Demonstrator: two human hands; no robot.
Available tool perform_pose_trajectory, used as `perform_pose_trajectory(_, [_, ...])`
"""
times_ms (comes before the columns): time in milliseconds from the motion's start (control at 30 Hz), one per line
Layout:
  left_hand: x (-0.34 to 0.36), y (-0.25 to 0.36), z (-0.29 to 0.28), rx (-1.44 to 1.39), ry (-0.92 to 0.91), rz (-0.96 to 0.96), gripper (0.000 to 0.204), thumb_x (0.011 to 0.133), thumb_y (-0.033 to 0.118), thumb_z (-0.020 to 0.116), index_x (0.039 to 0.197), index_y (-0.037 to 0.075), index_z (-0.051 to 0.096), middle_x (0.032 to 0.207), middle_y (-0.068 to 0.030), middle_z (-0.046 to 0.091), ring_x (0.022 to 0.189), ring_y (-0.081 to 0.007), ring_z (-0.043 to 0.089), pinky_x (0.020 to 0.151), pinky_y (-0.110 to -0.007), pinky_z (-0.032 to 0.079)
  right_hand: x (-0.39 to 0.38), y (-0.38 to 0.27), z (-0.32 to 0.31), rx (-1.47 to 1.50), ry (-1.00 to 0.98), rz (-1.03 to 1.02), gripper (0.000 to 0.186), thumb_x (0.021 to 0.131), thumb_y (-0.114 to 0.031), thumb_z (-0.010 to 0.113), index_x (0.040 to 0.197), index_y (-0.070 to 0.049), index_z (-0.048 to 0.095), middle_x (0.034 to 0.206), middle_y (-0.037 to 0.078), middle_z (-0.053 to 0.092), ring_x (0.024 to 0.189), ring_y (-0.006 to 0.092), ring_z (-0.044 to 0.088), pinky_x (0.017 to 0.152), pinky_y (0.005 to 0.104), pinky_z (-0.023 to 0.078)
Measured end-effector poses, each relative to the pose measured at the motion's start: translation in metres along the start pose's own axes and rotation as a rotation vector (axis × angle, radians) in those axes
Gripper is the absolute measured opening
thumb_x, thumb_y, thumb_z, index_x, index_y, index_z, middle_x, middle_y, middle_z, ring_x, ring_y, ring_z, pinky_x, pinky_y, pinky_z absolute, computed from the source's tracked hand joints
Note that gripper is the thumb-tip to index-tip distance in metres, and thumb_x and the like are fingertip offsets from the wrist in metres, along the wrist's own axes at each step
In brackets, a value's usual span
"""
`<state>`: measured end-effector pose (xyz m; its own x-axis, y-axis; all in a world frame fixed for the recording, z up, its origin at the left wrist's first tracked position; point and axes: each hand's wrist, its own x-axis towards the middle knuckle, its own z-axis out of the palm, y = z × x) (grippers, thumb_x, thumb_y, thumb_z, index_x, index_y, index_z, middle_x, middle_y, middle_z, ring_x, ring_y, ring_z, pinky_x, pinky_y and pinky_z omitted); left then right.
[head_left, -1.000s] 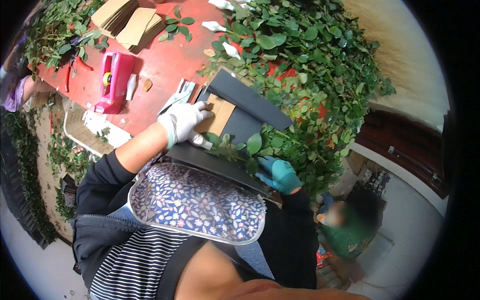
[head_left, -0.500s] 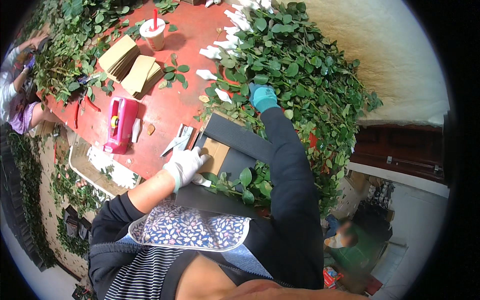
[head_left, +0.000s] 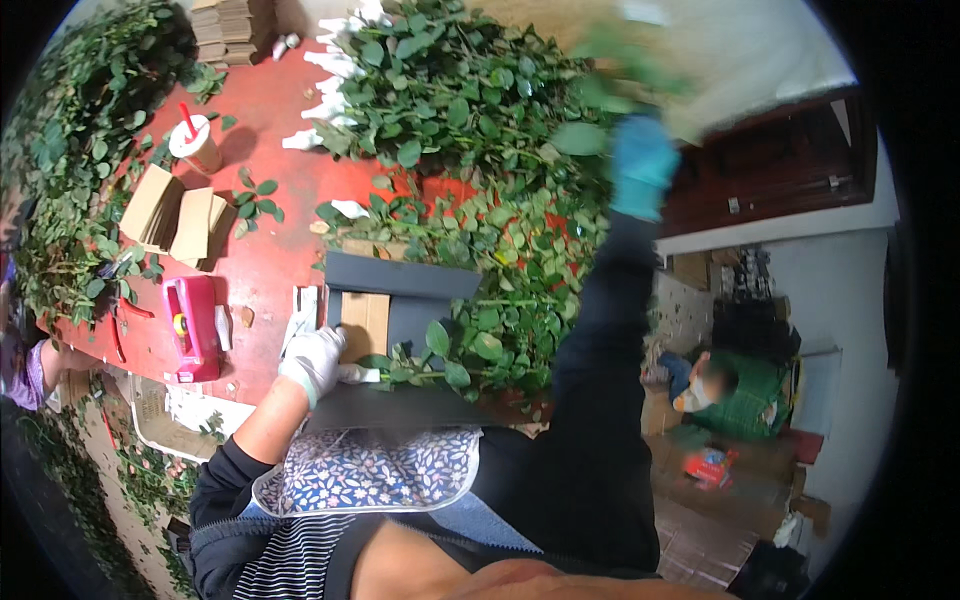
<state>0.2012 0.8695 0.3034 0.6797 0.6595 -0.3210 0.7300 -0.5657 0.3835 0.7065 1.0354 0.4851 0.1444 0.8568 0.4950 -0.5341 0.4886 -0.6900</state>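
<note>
In the head view, the left hand (head_left: pixel 314 362), in a white glove, is lying at about 8 o'clock from the middle of the frame, its fingers curling down onto the wrapped ends of a small bunch of leafy stems (head_left: pixel 440 352) and pinning them against the dark grey sheet (head_left: pixel 400 405) that is lying across the near edge of the red worktop (head_left: pixel 270 250). The bunch is pointing toward 3 o'clock, its leaves spreading over the sheet. A flat brown card (head_left: pixel 365 322) is sitting just beyond the hand, toward 12 o'clock.

The right hand (head_left: pixel 642 165), in a blue glove, is reaching far out toward 1 o'clock, blurred; it seems to be closing on leafy sprigs (head_left: pixel 625 50) above it, though how tightly the fingers are gripping cannot be told. The big heap of green stems (head_left: pixel 450 110) is spreading beneath it, around 12 o'clock.

Toward 9 o'clock a pink tape dispenser (head_left: pixel 192 325) is resting on the worktop. Toward 10 o'clock brown card stacks (head_left: pixel 175 215) are lying, with a paper cup with a red straw (head_left: pixel 195 145) beyond them. At 3 o'clock a person in green (head_left: pixel 720 385) is crouching on the floor
</note>
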Motion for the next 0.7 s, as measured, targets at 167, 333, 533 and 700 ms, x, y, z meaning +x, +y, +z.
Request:
perform_pose_trajectory(167, [-0.01, -0.01, -0.002, -0.07, -0.025, -0.105, 0.054, 0.074, 0.054, 0.075, 0.095, 0.005, 0.065, 0.093, -0.0162, 0.071, 0.092, -0.0332, 0.067, 0.102, -0.047, 0.036, -0.015, -0.063, 0.153, -1.253, 0.122, -0.323, 0.02, 0.094, -0.013, 0.056, 0.107, -0.002, 0.065, 0.092, 0.008, 0.068, 0.083, 0.0189, 0.063, 0.076, 0.0331, 0.053])
perform_pose_trajectory(333, [-0.006, -0.015, 0.012, -0.131, 0.14, -0.089, 0.055, 0.064, 0.045, 0.083, 0.089, -0.002, 0.07, 0.148, -0.0355, 0.021, 0.137, -0.0536, 0.02, 0.118, -0.049, 0.019, -0.052, 0.055, 0.123, -1.677, -0.25, 0.111, 0.017, 0.094, -0.02, 0.059, 0.087, -0.005, 0.064, 0.071, 0.005, 0.059, 0.065, 0.0183, 0.057, 0.058, 0.0348, 0.045])
perform_pose_trajectory(533, [-0.014, -0.015, 0.02, -0.443, 0.053, -0.218, 0.047, 0.067, 0.037, 0.081, 0.106, 0.013, 0.071, 0.113, -0.0183, 0.067, 0.133, -0.0429, 0.038, 0.111, -0.047, 0.031, -0.21, 0.048, 0.208, -1.892, -1.228, 0.425, 0.015, 0.086, -0.018, 0.06, 0.098, -0.009, 0.063, 0.08, 0.01, 0.061, 0.068, 0.028, 0.061, 0.059, 0.0421, 0.048])
perform_pose_trajectory(700, [-0.014, -0.008, 0.007, -0.286, -0.131, -0.298, 0.054, 0.069, 0.051, 0.076, 0.091, 0.002, 0.075, 0.114, -0.0252, 0.065, 0.131, -0.0399, 0.042, 0.114, -0.042, 0.026, -0.265, 0.06, 0.132, -1.615, -1.176, 0.752, 0.034, 0.086, -0.006, 0.058, 0.12, -0.006, 0.062, 0.077, 0.015, 0.062, 0.07, 0.0323, 0.062, 0.06, 0.0418, 0.048])
